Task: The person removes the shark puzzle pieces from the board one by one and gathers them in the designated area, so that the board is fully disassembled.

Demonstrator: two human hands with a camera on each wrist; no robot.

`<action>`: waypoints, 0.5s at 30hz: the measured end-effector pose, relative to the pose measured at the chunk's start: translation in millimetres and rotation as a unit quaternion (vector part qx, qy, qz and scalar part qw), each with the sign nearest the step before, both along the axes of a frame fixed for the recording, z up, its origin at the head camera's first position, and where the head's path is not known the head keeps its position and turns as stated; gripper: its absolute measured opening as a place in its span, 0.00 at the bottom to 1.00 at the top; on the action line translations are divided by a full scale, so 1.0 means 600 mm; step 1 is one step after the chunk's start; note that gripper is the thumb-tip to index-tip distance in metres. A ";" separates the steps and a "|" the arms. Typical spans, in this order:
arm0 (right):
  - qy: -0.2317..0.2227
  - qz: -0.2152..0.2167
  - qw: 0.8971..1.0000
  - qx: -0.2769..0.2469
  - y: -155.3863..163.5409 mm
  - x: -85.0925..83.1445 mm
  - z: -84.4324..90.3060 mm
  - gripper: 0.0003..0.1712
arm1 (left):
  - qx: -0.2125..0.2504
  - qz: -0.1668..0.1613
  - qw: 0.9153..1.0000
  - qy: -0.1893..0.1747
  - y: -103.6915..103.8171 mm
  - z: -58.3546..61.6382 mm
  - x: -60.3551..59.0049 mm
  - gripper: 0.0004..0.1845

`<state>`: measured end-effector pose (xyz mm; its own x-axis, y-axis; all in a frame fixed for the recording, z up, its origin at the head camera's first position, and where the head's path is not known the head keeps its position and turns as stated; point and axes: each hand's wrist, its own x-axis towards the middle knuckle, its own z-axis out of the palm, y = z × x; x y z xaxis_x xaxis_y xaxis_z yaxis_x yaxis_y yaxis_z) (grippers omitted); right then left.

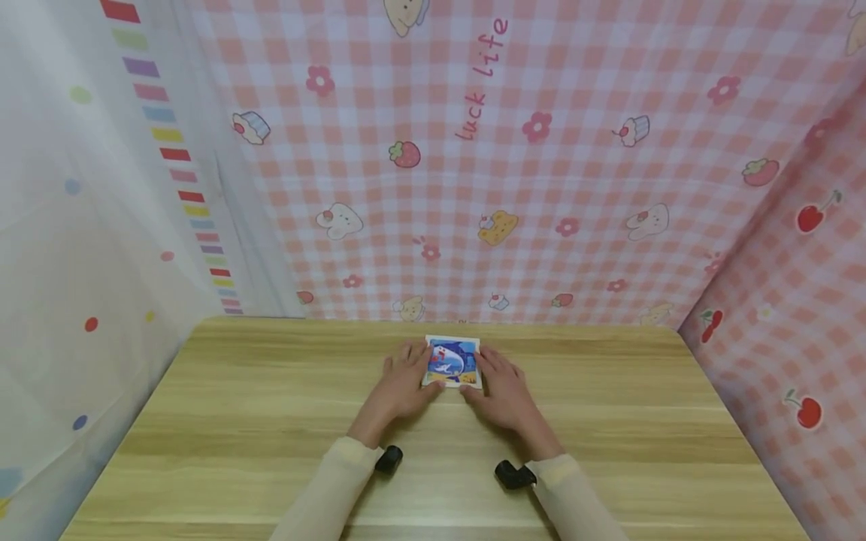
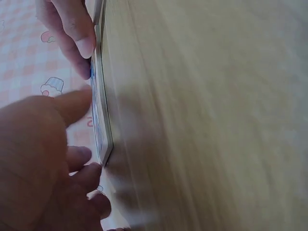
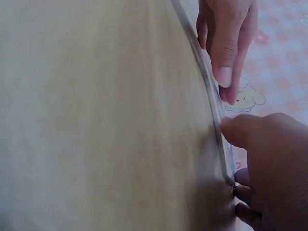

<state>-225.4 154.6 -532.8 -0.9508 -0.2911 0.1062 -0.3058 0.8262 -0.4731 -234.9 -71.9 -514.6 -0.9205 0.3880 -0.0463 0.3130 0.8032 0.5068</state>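
Head view: a blue picture card (image 1: 452, 361) lies flat on the wooden worktop (image 1: 271, 421), toward 12 o'clock near its far edge. Left hand (image 1: 404, 383) rests at the card's 9 o'clock side, right hand (image 1: 499, 391) at its 3 o'clock side; fingers extended, touching the card edges.

Left wrist view: card (image 2: 100, 120) seen edge-on, flat on the worktop (image 2: 207, 115); left hand (image 2: 38, 163) with thumb against its face, fingers relaxed.

Right wrist view: card (image 3: 211, 96) edge-on; right hand (image 3: 269, 159) thumb tip touches it, fingers loose.
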 end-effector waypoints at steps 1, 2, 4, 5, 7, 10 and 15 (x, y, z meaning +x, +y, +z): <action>0.005 -0.003 1.000 0.000 -0.001 0.002 -0.001 0.41 | -0.008 0.000 1.000 0.000 0.001 0.000 0.000 0.39; 0.009 -0.006 1.000 -0.004 -0.003 0.003 -0.002 0.40 | -0.016 0.000 1.000 0.001 0.002 0.000 0.001 0.38; 0.013 -0.009 1.000 -0.006 -0.006 0.006 -0.002 0.38 | -0.026 0.001 1.000 0.001 0.003 0.000 0.002 0.37; 0.012 -0.009 1.000 -0.007 -0.008 0.007 -0.001 0.38 | -0.032 0.001 0.999 0.001 0.004 0.000 0.002 0.36; 0.012 -0.007 1.000 -0.003 -0.011 0.008 -0.001 0.37 | -0.035 0.005 0.999 -0.001 0.005 -0.001 0.003 0.36; 0.009 -0.003 1.000 0.005 -0.011 0.007 0.002 0.37 | -0.040 0.009 0.999 -0.004 0.009 -0.001 0.004 0.36; 0.004 0.001 1.000 0.014 -0.005 0.008 0.004 0.37 | -0.041 0.014 0.999 -0.003 0.018 -0.002 0.010 0.35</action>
